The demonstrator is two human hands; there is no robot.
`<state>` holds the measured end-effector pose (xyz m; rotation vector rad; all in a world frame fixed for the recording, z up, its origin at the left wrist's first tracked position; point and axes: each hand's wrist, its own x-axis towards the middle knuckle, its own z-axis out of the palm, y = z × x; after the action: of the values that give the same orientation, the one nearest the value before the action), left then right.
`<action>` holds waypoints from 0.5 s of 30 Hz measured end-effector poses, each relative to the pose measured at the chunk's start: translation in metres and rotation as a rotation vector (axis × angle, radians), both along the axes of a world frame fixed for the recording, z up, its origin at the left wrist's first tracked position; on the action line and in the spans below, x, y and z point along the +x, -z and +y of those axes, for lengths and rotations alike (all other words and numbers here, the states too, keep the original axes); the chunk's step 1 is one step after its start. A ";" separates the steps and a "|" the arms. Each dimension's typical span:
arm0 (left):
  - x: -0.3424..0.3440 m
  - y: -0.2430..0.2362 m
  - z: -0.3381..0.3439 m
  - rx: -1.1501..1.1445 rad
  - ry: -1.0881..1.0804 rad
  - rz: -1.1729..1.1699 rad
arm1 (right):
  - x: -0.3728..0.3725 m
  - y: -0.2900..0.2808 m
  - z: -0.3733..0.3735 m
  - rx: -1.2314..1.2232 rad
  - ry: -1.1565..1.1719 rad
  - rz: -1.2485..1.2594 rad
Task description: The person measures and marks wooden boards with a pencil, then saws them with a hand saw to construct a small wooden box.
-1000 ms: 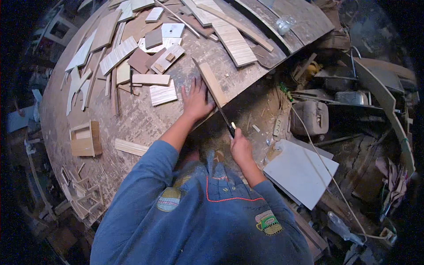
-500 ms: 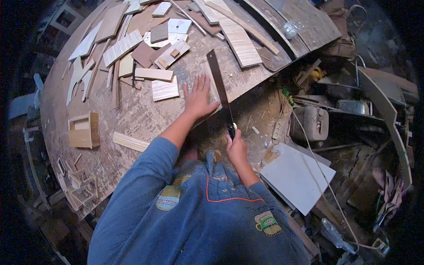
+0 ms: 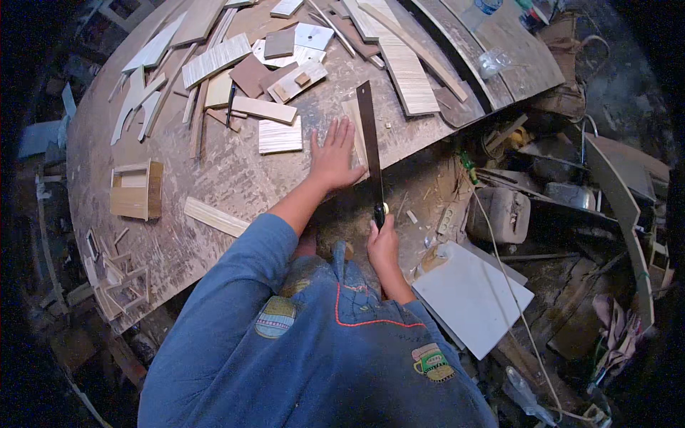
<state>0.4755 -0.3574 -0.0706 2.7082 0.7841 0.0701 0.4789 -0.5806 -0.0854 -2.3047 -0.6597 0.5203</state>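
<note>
Head view: the right hand has its fingers wrapped around the black handle of a handsaw, so that grip is narrow and filled, while the left hand lies palm down on the counter, fingers slightly spread and grasping nothing. A pale wooden strip lies at the counter's near edge, between the left hand and the saw, which partly covers it. The saw points away from the person, its handle out past that edge.

The step in hand looks like sawing the strip, though whether the teeth sit in the wood cannot be told from above. What the next move seems to call for is a firm left palm steadying the strip, the thumb clear of the teeth, and a straight stroke from the right arm.

As for writing, a cup-shaped patch on the blue shirt has marks on its green band, too small to read surely; no brand or label can be made out on the saw or the strip
</note>
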 end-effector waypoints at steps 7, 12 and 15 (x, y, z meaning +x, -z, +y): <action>0.004 -0.005 -0.002 -0.046 -0.014 0.062 | 0.002 0.000 -0.004 -0.155 -0.043 -0.094; 0.005 -0.005 -0.003 -0.067 -0.071 0.022 | 0.005 0.003 -0.006 -0.130 -0.057 -0.114; 0.003 -0.001 0.001 -0.078 -0.098 0.024 | 0.003 0.000 -0.006 -0.140 -0.069 -0.121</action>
<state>0.4785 -0.3566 -0.0694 2.6015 0.9070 0.0286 0.4818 -0.5861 -0.0852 -2.4674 -0.7850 0.4752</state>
